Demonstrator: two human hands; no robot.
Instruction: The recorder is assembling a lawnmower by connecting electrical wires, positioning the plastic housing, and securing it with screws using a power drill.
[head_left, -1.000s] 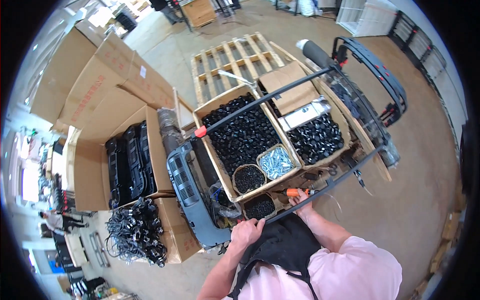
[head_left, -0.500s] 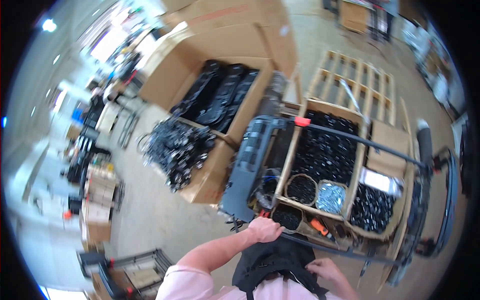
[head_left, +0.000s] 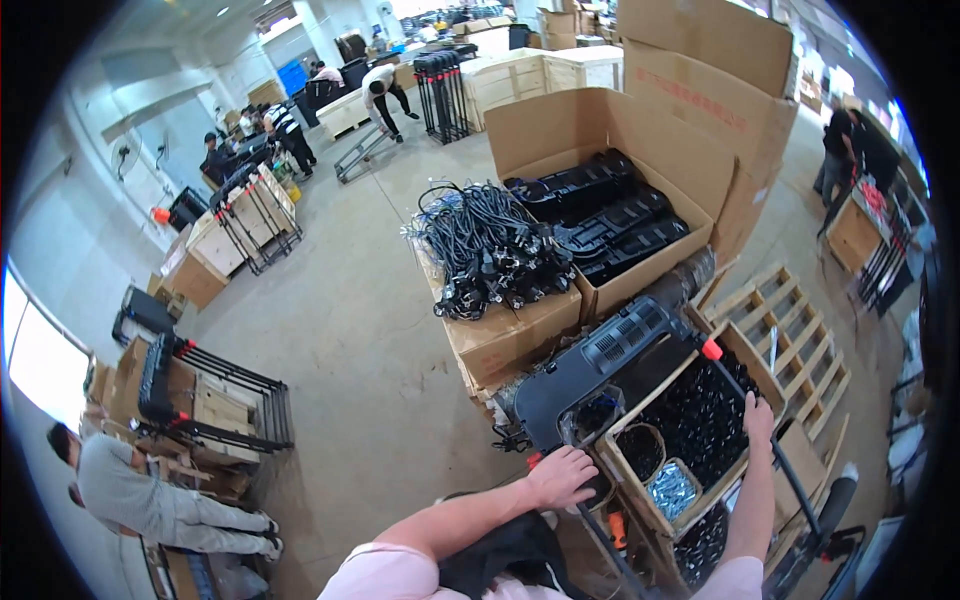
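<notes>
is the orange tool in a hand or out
Out: the orange tool lies apart; the left hand and right hand are on the dark frame.

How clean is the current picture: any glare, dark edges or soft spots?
Head view, foreground: left hand and right hand look fairly sharp; head view, left edge: a bright opening burns out to white; head view, lower right: silver pieces glint and blend together; head view, rim: corners go black.
</notes>
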